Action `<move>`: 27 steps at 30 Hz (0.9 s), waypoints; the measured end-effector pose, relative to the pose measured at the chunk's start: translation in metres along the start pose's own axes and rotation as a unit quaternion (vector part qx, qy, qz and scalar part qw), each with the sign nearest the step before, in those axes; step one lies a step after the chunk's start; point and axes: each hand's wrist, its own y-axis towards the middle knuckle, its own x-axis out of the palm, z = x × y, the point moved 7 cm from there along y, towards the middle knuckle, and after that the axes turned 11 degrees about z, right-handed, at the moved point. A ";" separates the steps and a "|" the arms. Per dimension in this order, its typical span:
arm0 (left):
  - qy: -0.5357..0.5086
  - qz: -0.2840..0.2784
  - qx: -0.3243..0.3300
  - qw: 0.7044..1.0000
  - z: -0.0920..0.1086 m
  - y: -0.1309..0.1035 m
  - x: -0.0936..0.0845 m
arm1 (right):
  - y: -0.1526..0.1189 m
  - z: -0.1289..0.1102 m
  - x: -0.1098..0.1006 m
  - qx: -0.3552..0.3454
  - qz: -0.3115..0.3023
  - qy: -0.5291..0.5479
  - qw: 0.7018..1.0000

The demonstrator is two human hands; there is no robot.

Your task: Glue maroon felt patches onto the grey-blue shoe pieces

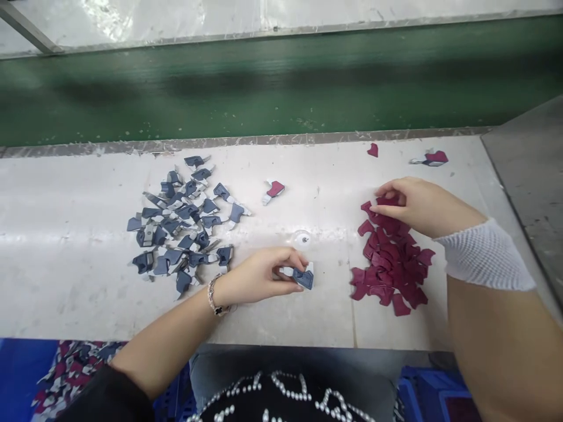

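My left hand (268, 272) is closed on a blue-grey plastic part (303, 278) with a light grey end, pinched between thumb and fingers above the white table. To the right, my right hand (411, 202) is at the far edge of a pile of maroon plastic pieces (387, 264). Its thumb and fingers are curved and apart, and the thumb tip touches or overlaps a small maroon piece (366, 207). Part of the pile is hidden under this hand. On the left lies a loose heap of blue-grey and light grey parts (187, 212).
Parts with maroon faces lie at the table's middle (275, 189) and far right (436, 157). A single maroon piece (373, 150) is near the back edge. A green strip (281, 82) runs behind the white table (308, 328). Below left, a blue bin (26, 375) adjoins many mixed parts.
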 end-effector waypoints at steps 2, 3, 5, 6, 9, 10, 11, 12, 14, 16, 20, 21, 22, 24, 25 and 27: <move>-0.011 -0.005 0.002 1.000 0.000 0.000 0.001 | 0.010 0.002 0.008 0.005 -0.050 -0.026 0.998; -0.011 -0.006 0.002 1.000 0.001 0.000 0.002 | 0.014 0.002 0.013 0.008 -0.078 -0.041 0.996; -0.003 -0.009 -0.002 1.000 0.002 -0.002 0.003 | 0.017 0.000 0.022 0.011 -0.132 -0.067 0.989; 0.005 -0.007 -0.005 1.000 0.004 -0.003 0.004 | 0.018 -0.002 0.026 0.008 -0.157 -0.076 0.985; 0.040 0.021 -0.012 0.999 0.008 -0.010 0.004 | 0.017 -0.012 0.034 -0.022 -0.221 -0.076 0.972; 0.043 0.035 -0.014 0.998 0.010 -0.014 0.005 | 0.016 -0.016 0.036 -0.033 -0.237 -0.073 0.968; 0.035 0.050 -0.018 0.998 0.011 -0.019 0.006 | 0.016 -0.020 0.037 -0.043 -0.250 -0.070 0.965; 0.020 0.067 -0.024 0.997 0.011 -0.024 0.007 | 0.015 -0.024 0.038 -0.052 -0.259 -0.068 0.962; -0.019 0.103 -0.038 0.994 0.010 -0.037 0.009 | 0.015 -0.031 0.039 -0.064 -0.268 -0.065 0.959; -0.044 0.142 -0.049 0.988 0.008 -0.048 0.011 | 0.012 -0.038 0.037 -0.073 -0.265 -0.052 0.960; -0.090 0.211 -0.048 0.972 0.003 -0.060 0.018 | -0.011 -0.052 0.027 -0.098 -0.246 0.031 0.964; -0.097 0.229 -0.045 0.968 0.001 -0.061 0.019 | -0.022 -0.055 0.025 -0.103 -0.245 0.062 0.962; -0.099 0.247 -0.044 0.963 -0.001 -0.060 0.021 | -0.035 -0.059 0.024 -0.105 -0.242 0.101 0.959; -0.087 0.285 -0.036 0.954 -0.006 -0.059 0.022 | -0.065 -0.066 0.024 -0.103 -0.232 0.193 0.948; -0.075 0.302 -0.025 0.950 -0.009 -0.058 0.022 | -0.079 -0.070 0.025 -0.104 -0.219 0.241 0.940; -0.020 0.338 0.011 0.941 -0.010 -0.057 0.021 | -0.107 -0.077 0.029 -0.094 -0.192 0.315 0.925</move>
